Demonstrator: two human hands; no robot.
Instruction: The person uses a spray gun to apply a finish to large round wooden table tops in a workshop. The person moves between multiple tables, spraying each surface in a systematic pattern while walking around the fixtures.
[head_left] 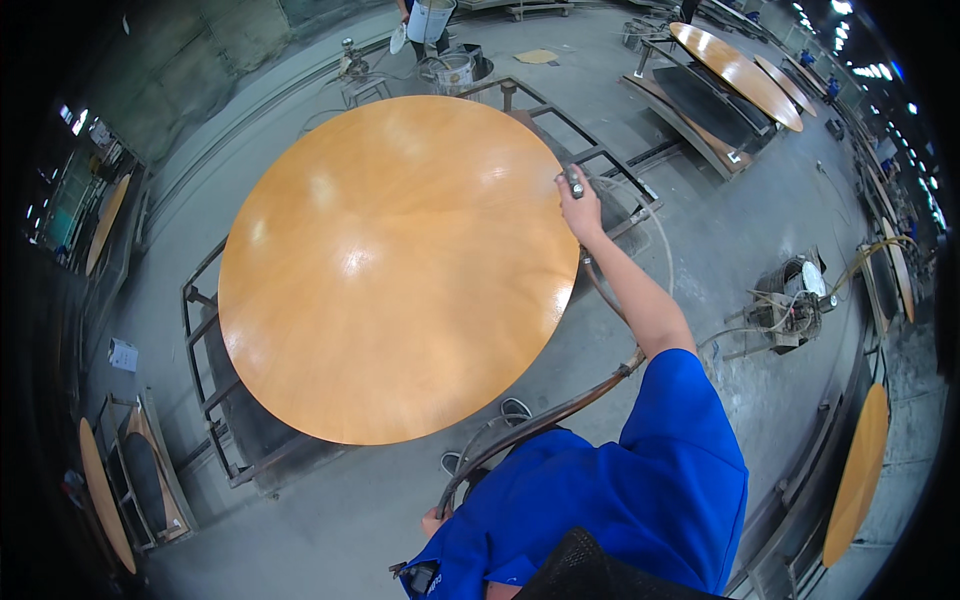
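A large round wooden tabletop (400, 290), orange-brown and glossy in patches, lies flat in front of me. My right arm is stretched out over its right edge. At the end of it my right hand (583, 210) is closed around a spray gun (575, 184), whose metal end shows above the fingers. Brown and grey hoses (560, 408) run from near that hand back toward my body. Low by my waist, my left hand (433, 521) is closed on the hoses, partly hidden by them and my blue shirt.
A dark metal frame cart (212, 398) carries the tabletop. Pump equipment (790, 308) stands on the floor at right. Another person holds a white bucket (430, 20) at the far side, near more buckets (455, 72). Other tabletops (738, 75) rest on racks around the room.
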